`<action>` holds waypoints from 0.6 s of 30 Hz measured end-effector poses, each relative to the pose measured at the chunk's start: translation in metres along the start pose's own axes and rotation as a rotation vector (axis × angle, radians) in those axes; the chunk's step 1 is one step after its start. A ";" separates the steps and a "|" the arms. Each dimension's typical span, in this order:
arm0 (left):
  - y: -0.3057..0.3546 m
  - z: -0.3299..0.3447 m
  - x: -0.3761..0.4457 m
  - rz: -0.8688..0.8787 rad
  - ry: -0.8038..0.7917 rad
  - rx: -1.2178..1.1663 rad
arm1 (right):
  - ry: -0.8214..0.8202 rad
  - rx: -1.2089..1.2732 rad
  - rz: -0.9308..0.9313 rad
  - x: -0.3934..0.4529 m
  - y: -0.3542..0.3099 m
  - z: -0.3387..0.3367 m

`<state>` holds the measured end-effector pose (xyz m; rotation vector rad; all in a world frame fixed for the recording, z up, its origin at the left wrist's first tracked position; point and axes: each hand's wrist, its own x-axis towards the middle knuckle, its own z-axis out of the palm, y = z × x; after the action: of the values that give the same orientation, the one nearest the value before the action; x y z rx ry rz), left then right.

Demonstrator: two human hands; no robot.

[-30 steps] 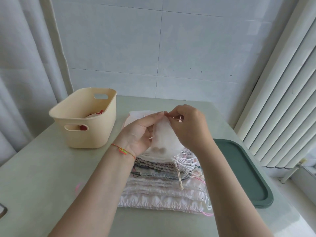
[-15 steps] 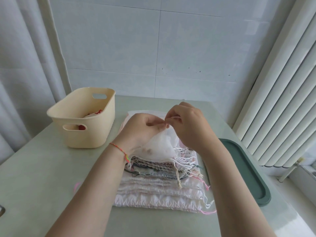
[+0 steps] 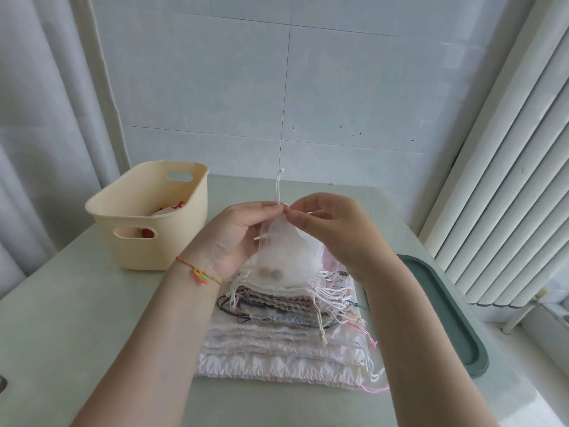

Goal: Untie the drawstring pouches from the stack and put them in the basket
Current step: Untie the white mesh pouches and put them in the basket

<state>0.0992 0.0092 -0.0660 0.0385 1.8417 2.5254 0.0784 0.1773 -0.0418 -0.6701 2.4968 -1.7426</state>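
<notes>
Both hands [image 3: 234,235] [image 3: 335,229] pinch a sheer, teardrop-shaped mesh pouch [image 3: 286,257], perhaps holding two round beads.

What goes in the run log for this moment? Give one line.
step: untying | left hand: holds sheer white pouch | right hand: pinches drawstring | basket: left of stack

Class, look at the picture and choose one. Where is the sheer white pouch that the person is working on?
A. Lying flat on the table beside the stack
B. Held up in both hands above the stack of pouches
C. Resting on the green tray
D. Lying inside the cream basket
B: the left hand and right hand pinch the top of the sheer white pouch, which hangs over the stack of pouches.
</notes>
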 end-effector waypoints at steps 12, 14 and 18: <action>-0.002 0.006 -0.004 0.015 -0.053 0.042 | 0.015 0.031 0.021 -0.004 -0.004 0.002; -0.003 0.014 -0.006 0.032 -0.002 0.019 | 0.055 0.015 0.022 -0.005 -0.006 0.002; -0.009 0.031 -0.003 0.168 0.226 0.058 | 0.103 0.001 -0.014 -0.006 -0.009 -0.001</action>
<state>0.1031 0.0411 -0.0653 -0.1002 2.0744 2.6856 0.0868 0.1780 -0.0348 -0.6148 2.5627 -1.8294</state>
